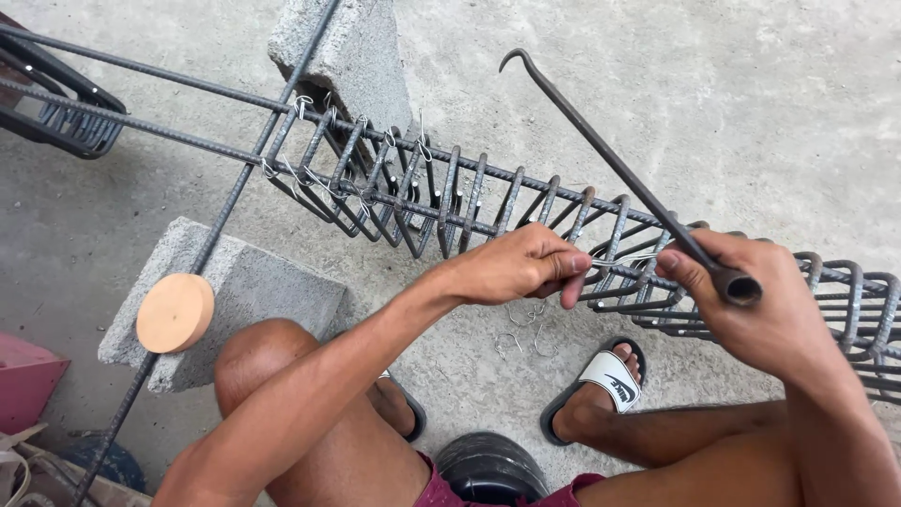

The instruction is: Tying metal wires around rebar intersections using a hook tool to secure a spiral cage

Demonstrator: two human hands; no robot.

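At the bottom of the frame the person sits low, bare knees spread, with a black rounded seat (490, 467) between the thighs. One foot in a black-and-white sandal (601, 385) rests on the concrete floor (751, 113) at lower centre, and a few loose bent wire ties (526, 329) lie on the floor just above it.

Above the knees, the left hand (521, 268) sits in the middle of the frame, fingers curled and pressed together, pinching a thin wire tie (631, 258) against the rebar cage (450, 202). The right hand (755, 305), at centre right, is closed in a fist around the handle of a long hooked tying tool (610, 160). The tool slants from that fist up toward the top centre of the frame, where its curved tip ends clear of the cage. The two hands are near each other, with the pinched wire between them, and both lie right over the cage.

The cage runs from upper left to the right edge: long ribbed bars threaded through a row of bent stirrups, several already bound with wire at the left end. It rests across two grey concrete blocks, the nearer one (253, 291) at lower left, the farther one (352, 56) at top centre. A round wooden disc (175, 313) lies on the nearer block. A stack of more stirrups (56, 117) sits at the far upper left.
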